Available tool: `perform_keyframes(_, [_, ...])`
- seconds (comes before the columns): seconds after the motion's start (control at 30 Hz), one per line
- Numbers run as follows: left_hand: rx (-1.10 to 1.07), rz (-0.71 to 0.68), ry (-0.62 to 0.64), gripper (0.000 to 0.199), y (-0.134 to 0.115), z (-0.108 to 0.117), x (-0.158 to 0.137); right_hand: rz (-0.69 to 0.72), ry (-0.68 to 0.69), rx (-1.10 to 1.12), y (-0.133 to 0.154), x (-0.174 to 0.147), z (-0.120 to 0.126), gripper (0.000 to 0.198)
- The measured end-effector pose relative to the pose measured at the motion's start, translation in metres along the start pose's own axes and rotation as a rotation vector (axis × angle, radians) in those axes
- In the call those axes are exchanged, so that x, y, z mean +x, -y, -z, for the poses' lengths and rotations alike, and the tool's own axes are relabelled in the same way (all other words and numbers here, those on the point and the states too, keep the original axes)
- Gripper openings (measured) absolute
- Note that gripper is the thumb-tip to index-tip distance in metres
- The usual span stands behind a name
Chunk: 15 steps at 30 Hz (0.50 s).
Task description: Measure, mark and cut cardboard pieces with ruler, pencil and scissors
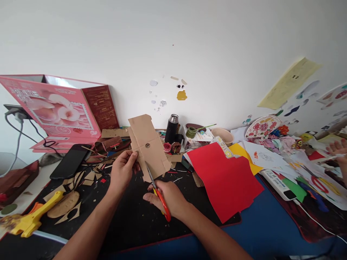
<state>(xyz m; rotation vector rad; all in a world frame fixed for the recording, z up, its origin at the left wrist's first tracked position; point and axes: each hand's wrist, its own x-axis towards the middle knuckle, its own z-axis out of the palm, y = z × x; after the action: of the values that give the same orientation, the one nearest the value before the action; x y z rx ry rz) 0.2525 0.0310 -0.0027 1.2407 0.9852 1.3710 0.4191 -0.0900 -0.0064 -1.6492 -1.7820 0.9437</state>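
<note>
My left hand (124, 168) pinches the left edge of a flat piece of brown cardboard (150, 153), thumb on top, holding it tilted up over the black mat (130, 224). A crease crosses the cardboard, and a small dark round mark or hole sits near its middle. In my right hand (170, 196) is a pair of scissors (162, 203) with red-orange handles. Their blades point up and left and lie against the cardboard's lower part. How far the blades are parted is hard to make out.
Cardboard scraps (89, 177), a black phone (71, 161) and a yellow glue gun (35, 216) lie on the left. Red sheets (223, 180) cover the right side. Behind stand a black flask (171, 129) and a pink box (63, 108). Another person's hand (337, 148) shows far right.
</note>
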Motion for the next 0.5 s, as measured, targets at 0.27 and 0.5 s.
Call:
perform_keyframes(0.27, [0.154, -0.095, -0.022, 0.022, -0.017, 0.000, -0.003, 0.061, -0.003, 0.012, -0.001, 0.000, 0.003, 0.052])
perform_keyframes(0.5, [0.163, -0.103, -0.057, 0.022, -0.019, -0.001, -0.004, 0.095, 0.030, 0.073, -0.008, 0.000, 0.004, 0.065])
